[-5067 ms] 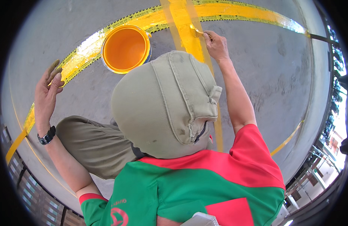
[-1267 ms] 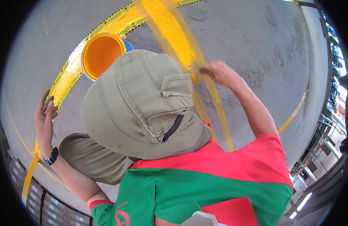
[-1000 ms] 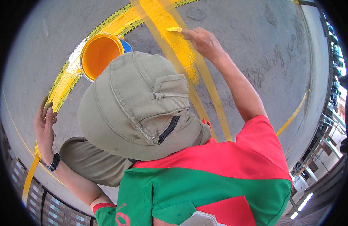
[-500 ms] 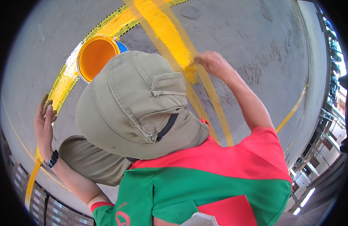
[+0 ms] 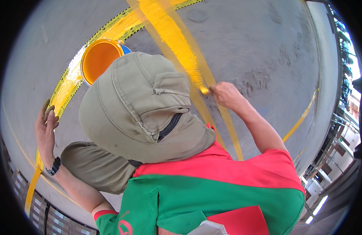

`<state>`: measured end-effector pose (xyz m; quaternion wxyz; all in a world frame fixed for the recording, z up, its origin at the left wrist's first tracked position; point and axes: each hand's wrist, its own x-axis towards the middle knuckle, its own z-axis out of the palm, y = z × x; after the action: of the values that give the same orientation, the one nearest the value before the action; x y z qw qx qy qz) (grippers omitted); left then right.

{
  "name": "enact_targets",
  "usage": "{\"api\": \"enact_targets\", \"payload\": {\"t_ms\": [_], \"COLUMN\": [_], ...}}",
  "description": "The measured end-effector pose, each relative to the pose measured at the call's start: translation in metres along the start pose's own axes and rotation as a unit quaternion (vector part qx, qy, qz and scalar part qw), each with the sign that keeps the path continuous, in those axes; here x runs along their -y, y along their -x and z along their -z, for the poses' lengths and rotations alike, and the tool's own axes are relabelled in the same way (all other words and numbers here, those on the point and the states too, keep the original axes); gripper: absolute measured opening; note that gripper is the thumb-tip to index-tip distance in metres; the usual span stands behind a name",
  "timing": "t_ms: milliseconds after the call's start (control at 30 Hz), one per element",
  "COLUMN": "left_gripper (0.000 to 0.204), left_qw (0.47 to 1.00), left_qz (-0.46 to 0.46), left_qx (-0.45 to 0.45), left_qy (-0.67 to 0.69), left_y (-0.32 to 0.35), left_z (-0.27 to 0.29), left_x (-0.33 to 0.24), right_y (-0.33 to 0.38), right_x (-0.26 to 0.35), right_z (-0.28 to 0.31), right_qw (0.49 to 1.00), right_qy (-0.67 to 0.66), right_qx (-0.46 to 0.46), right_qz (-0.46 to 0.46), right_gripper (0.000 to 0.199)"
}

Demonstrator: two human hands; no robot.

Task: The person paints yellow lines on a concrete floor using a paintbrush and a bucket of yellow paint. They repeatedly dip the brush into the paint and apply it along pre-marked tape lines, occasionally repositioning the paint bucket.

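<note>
My right hand is closed round a small tool, most likely a paintbrush. Only its yellow, paint-covered tip shows, and the handle is hidden in my fingers. The tip touches the ground at the near end of a wet yellow paint stripe. Tan masking tape runs along both sides of the stripe. My left hand, with dark smudged fingers and nothing in it, is held open and raised at the left. Between my hands stands an open bucket, orange-yellow inside and blue outside.
A second yellow stripe curves behind the bucket, edged with yellow-black printed tape. My bent knees in khaki trousers fill the middle. Grey concrete floor spreads to the right, with a thin yellow line. Stacked pallets stand lower left.
My right hand has moved nearer to me along the stripe, drawing the yellow tip with it. The stripe's painted end now reaches a little closer. My left hand stays in place.
</note>
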<state>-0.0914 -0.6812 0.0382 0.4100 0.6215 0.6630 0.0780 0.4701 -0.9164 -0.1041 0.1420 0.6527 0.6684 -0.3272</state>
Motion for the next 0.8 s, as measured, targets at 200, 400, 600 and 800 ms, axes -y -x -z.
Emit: {"api": "enact_targets", "payload": {"t_ms": [200,400,600,800], "left_gripper": [0.056,0.057,0.057,0.056], "left_qw": [1.000,1.000,1.000,1.000], "left_qz": [0.000,0.004,-0.001,-0.005], "left_qx": [-0.007,-0.015,-0.013,-0.012], "left_qy": [0.023,0.021,0.007,0.006], "left_y": [0.002,0.003,0.001,-0.002], "left_z": [-0.001,0.000,0.000,-0.004], "left_x": [-0.003,0.001,0.005,-0.003], "right_y": [-0.078,-0.167,-0.108,-0.060], "right_x": [-0.011,-0.008,-0.003,0.000], "right_z": [0.018,0.063,0.030,0.038], "right_qw": [0.986,0.896,0.966,0.932], "right_qy": [-0.029,-0.046,-0.029,-0.118], "right_qx": [-0.140,-0.415,-0.245,-0.328], "right_qz": [0.082,0.150,0.078,0.094], "right_gripper": [0.013,0.014,0.015,0.020]}}
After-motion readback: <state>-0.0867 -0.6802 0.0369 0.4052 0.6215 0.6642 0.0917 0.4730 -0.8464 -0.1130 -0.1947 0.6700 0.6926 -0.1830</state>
